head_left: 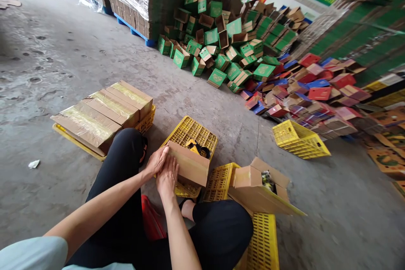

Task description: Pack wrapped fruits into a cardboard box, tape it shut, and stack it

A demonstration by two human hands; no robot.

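The light is soft (outer edges smear and stretch).

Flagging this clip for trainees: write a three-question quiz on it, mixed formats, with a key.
1. Multiple choice: what do the left hand and right hand touch?
A) a green box
B) a brown cardboard box
C) a blue pallet
2. True or false: the carton at the picture's right, beside the person's knee, has all its flaps closed.
3. Count: how many taped box tops show on the yellow crate at the picture's left?

Key: 1. B; 2. False, flaps stand open; 3. Three.
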